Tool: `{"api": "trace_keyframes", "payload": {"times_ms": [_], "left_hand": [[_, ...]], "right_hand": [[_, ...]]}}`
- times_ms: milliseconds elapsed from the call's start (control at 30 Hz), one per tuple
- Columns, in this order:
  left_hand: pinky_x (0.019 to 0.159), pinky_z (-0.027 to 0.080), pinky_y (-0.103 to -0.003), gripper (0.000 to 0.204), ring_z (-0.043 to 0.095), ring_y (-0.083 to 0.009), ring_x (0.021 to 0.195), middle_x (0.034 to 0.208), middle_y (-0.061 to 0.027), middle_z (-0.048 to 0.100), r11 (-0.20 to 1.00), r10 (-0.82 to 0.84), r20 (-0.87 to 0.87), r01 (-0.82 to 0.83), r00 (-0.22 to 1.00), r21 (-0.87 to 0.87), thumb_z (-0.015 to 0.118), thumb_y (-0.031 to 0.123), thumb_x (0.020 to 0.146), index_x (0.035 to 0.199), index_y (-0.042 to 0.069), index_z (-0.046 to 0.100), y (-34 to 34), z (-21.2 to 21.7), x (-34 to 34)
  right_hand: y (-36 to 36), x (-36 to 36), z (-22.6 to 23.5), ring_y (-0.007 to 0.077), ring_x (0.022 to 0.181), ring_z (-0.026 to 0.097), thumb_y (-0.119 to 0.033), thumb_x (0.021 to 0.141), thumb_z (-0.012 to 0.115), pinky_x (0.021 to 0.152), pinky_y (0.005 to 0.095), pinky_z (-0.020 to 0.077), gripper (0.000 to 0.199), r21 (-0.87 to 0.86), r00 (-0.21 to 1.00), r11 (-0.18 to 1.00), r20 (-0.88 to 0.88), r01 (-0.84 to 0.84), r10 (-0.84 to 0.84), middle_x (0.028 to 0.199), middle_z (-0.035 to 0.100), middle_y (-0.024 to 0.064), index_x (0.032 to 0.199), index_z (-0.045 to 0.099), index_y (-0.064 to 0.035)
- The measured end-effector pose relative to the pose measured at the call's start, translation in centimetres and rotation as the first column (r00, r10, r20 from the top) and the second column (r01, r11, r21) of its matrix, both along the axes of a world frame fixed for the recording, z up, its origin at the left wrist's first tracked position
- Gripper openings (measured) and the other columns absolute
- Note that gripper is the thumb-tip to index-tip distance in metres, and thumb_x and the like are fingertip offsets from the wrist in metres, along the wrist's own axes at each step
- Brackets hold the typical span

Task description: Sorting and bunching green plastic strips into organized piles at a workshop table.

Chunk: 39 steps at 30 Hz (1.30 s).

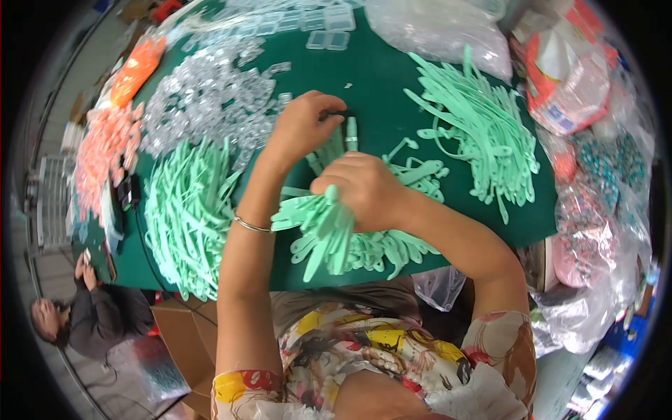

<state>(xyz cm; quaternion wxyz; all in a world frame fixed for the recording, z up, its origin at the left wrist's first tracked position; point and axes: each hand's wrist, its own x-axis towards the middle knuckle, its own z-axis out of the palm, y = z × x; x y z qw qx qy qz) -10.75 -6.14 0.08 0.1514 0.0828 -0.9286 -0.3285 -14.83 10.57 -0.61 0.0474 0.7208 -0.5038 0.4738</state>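
Observation:
My right hand (367, 190) is closed round a bundle of mint-green plastic strips (329, 231), whose rounded ends fan out toward me below the fist. Just beyond it, to the left, my left hand (304, 126) has its fingers curled and the thumb near the index finger; whatever lies between the fingertips is too small to make out. Green strips stick up between the two hands, one with a paler tip (351, 133). Under and around my right hand lies a loose heap of the same strips (395, 248), partly hidden by the fist.
Green strip piles lie left (185, 220) and right (483, 133) on the green tabletop (301, 77). Clear plastic pieces (210, 98), orange pieces (105, 150) and clear lidded compartments (329, 28) sit farther off. Plastic bags (588, 238) crowd the right edge. Another person (105, 318) sits at left.

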Motion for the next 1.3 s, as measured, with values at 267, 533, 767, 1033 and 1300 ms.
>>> {"api": "trace_keyframes", "payload": {"times_ms": [267,533,767,1033,1300], "left_hand": [[0.066,0.049,-0.042,0.025,0.062,-0.0338,0.071,0.074,-0.0162,0.064,0.941,0.336,0.237,-0.334,0.912,-0.049,0.061,0.016,0.077,0.099,0.002,0.061,3.5,1.3,7.8],[0.068,0.050,-0.038,0.032,0.064,-0.0324,0.072,0.078,-0.0161,0.066,0.922,0.140,0.159,-0.188,0.977,0.340,0.061,0.014,0.075,0.104,0.000,0.061,5.4,0.1,9.3],[0.065,0.049,-0.039,0.037,0.063,-0.0334,0.072,0.078,-0.0157,0.065,0.910,0.225,0.168,-0.269,0.960,0.315,0.064,0.018,0.076,0.109,0.001,0.058,6.6,-0.1,7.8],[0.068,0.049,-0.039,0.035,0.061,-0.0344,0.080,0.094,-0.0201,0.062,0.756,0.018,-0.110,0.059,0.994,0.651,0.060,0.010,0.078,0.111,-0.001,0.055,8.5,-2.2,8.2],[0.075,0.048,-0.038,0.038,0.057,-0.0317,0.090,0.102,-0.0152,0.060,0.992,0.115,-0.189,-0.103,0.975,0.076,0.063,0.004,0.071,0.108,0.002,0.057,7.7,-0.5,10.4]], "right_hand": [[0.5,0.8,1.2,0.0236,0.063,0.054,-0.015,0.060,0.068,0.059,0.0343,0.0419,0.025,0.030,0.996,0.998,-0.071,-0.048,0.051,0.068,0.050,0.0044,0.080,0.054,-0.0086],[1.0,1.6,2.0,0.0231,0.066,0.056,-0.012,0.058,0.067,0.058,0.0332,0.0416,0.025,0.093,0.987,0.990,-0.113,-0.108,0.119,0.070,0.054,0.0050,0.079,0.055,-0.0078],[0.8,2.0,1.8,0.0249,0.069,0.057,-0.008,0.058,0.061,0.061,0.0353,0.0443,0.022,0.062,0.981,0.987,-0.116,-0.150,0.157,0.072,0.055,0.0064,0.079,0.055,-0.0063],[1.7,1.6,3.3,0.0254,0.061,0.054,-0.012,0.060,0.063,0.055,0.0339,0.0418,0.017,0.211,0.955,0.947,-0.122,-0.242,0.271,0.074,0.057,0.0069,0.074,0.056,-0.0044],[1.4,0.9,3.7,0.0239,0.064,0.054,-0.013,0.061,0.067,0.058,0.0330,0.0431,0.019,0.367,0.953,0.883,0.039,-0.292,0.300,0.073,0.056,0.0042,0.076,0.058,-0.0059]]}}
